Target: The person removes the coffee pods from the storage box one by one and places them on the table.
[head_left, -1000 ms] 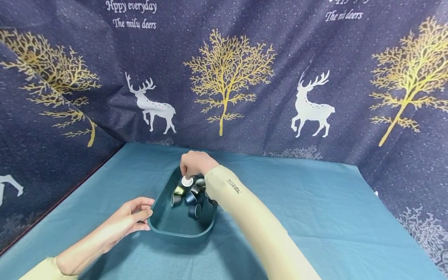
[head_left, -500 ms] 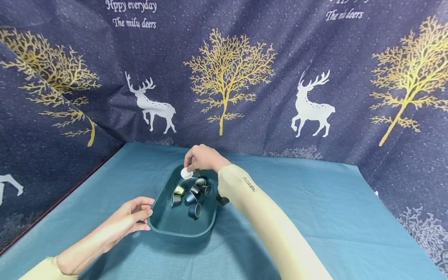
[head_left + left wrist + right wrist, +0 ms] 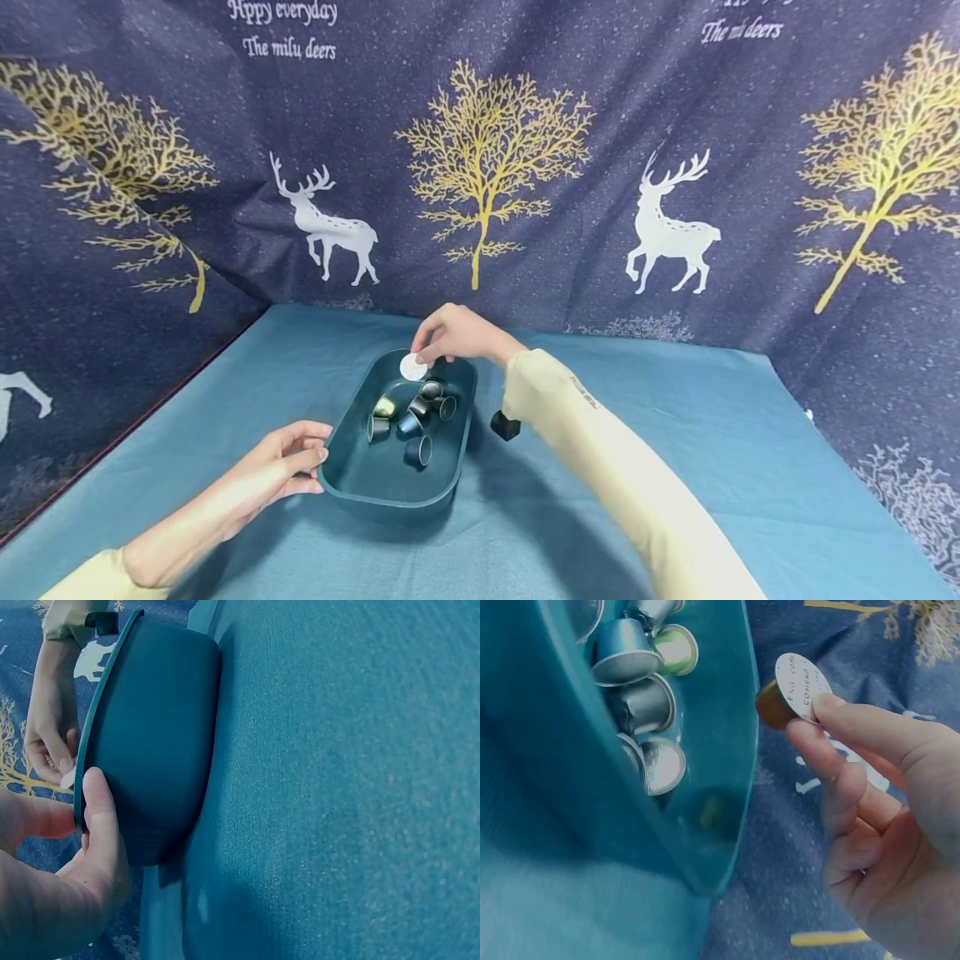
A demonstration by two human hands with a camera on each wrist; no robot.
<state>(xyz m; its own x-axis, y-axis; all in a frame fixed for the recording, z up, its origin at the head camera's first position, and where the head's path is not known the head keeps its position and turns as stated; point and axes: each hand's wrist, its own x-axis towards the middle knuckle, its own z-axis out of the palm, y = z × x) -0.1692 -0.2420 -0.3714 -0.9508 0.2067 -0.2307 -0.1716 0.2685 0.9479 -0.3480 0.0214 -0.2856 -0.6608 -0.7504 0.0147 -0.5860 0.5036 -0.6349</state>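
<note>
My left hand (image 3: 288,460) holds the near left rim of a dark teal plastic bin (image 3: 375,482), the thumb outside the wall in the left wrist view. Over the bin's far end, my right hand (image 3: 461,333) pinches a coffee capsule (image 3: 776,705) by its edge between thumb and fingers. The capsule has a printed white lid (image 3: 801,686) and a brown body. Several other capsules lie loose inside the bin, among them a green one (image 3: 385,407), a blue one (image 3: 409,425), a dark blue one (image 3: 417,451) and a grey one (image 3: 378,429).
The bin stands on a table with a teal cloth (image 3: 637,433). Behind the table hangs a dark blue curtain (image 3: 555,275) with printed deer and trees. A small black block (image 3: 505,425) sits at the right sleeve.
My right hand has lifted the capsule up from among the others and moved slightly right and away. The left hand stays on the rim, and the bin has not moved.
</note>
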